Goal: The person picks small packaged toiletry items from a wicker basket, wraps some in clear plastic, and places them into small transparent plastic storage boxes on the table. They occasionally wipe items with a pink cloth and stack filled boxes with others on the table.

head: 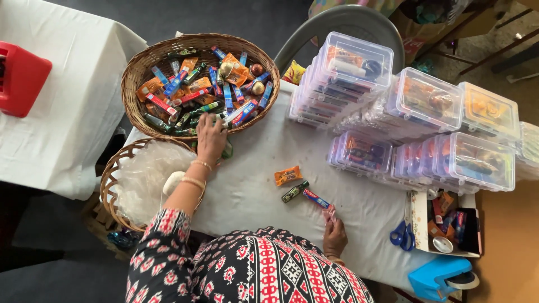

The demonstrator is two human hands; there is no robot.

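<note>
Nearest, the right hand (335, 235) rests on the white table (252, 191), fingers curled round a small pink wrapped sweet (330, 212) at the end of a short row laid out there: a red-and-blue tube (316, 198), a dark green tube (295, 191) and an orange packet (287, 175). Off to the right sit blue scissors (402, 234), a small open box (446, 221) of bits and a blue tape dispenser (441, 276). Farther out, the left hand (210, 137) reaches over the rim of the big wicker basket (140, 67), fingers spread down among the mixed tubes and sweets (208, 90); whether it has closed on one I cannot tell. A second basket (112, 174) lined with clear plastic lies just beside that arm. Beyond, stacks of clear lidded boxes (426, 112) already hold assortments. The work looks like gathering one set of items; picking out a single piece from the tangle calls for a fine pinch.
</note>
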